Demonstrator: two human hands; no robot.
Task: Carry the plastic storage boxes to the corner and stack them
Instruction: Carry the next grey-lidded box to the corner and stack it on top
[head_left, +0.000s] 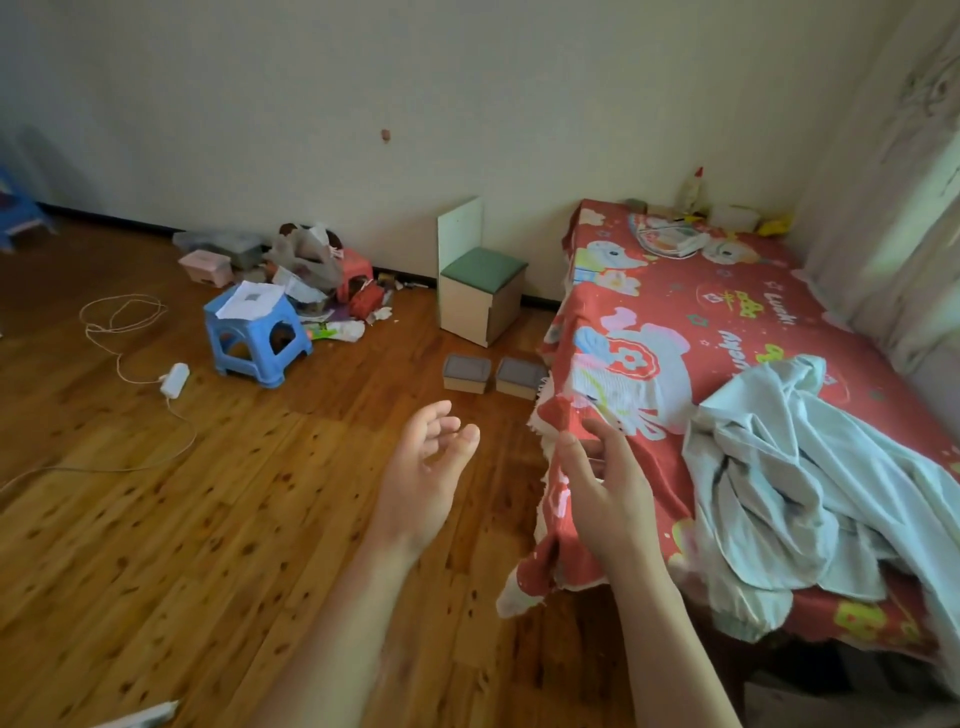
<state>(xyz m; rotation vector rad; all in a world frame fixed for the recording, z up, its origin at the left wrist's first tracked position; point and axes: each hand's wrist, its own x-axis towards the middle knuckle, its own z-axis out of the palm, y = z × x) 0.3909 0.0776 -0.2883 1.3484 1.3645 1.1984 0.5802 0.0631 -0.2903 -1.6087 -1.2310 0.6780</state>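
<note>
Floorboards (156, 519) bear two storage boxes (466, 373) beside bed (727, 322); hands (423, 478) empty, fingers relaxed.

Two storage boxes (491, 373) on wooden floor (156, 519)

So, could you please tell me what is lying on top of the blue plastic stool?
On the blue stool lies a sheet of white paper with a small grey square printed on it. It covers most of the seat, so anything beneath the paper cannot be seen.
</note>
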